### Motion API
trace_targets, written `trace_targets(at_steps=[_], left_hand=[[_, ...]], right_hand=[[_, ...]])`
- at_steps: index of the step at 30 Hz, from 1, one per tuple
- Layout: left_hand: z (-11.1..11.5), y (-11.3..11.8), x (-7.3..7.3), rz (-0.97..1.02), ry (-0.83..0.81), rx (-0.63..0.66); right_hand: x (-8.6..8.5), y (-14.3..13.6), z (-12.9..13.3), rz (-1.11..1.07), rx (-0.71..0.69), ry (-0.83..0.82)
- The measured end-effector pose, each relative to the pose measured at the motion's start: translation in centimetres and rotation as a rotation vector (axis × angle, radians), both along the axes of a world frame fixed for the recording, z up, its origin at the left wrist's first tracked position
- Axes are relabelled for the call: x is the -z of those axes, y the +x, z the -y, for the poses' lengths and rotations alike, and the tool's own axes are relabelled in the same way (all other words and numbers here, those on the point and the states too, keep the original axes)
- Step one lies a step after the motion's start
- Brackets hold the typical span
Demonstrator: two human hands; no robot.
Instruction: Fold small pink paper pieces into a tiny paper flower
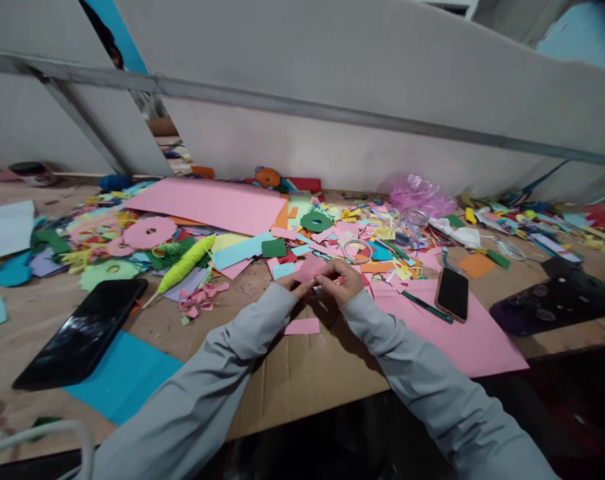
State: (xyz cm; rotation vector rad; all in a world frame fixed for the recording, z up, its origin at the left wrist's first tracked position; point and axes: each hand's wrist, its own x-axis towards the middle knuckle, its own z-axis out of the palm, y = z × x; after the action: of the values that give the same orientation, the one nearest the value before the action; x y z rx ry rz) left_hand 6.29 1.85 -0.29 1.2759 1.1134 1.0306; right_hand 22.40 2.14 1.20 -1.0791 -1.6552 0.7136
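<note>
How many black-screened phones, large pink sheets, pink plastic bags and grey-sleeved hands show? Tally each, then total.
Black-screened phones: 2
Large pink sheets: 2
Pink plastic bags: 1
Grey-sleeved hands: 2
Total: 7

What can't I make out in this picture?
All in the head view:
Pink paper piece: lower part hidden by the left grip and right grip.
Any print on the jar: too small, blurred.
White sheet: cut off by the left edge.
Large pink sheet: partly covered by the right sleeve.
</note>
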Motion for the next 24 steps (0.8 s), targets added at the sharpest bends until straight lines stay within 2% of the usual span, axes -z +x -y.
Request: trace_targets(at_steps=[5,11,16,21,24], left_hand=[[-0.2,-0.2,0.5,-0.040,0.036,0.010],[-0.2,-0.3,0.6,0.016,0.046,0.001],[-0.3,-0.4,0.0,0.106,0.009,0.003],[-0.2,-0.5,-0.8,0.085,0.025,-0.030],[-0.1,-0.5,-1.1,0.111,-0.020,0.000]], right_hand=[[0.3,-0.1,-0.1,-0.053,-0.006,-0.049],[0.5,0.1,-0.7,-0.231,-0.152,-0.240],[0.6,0.1,-0.9,-0.211,-0.192,-0.348],[0.5,-0.1,-0.8,-0.319,-0.195,-0.439],[0.4,-0.1,-0.7,-0.338,-0.219,-0.466]])
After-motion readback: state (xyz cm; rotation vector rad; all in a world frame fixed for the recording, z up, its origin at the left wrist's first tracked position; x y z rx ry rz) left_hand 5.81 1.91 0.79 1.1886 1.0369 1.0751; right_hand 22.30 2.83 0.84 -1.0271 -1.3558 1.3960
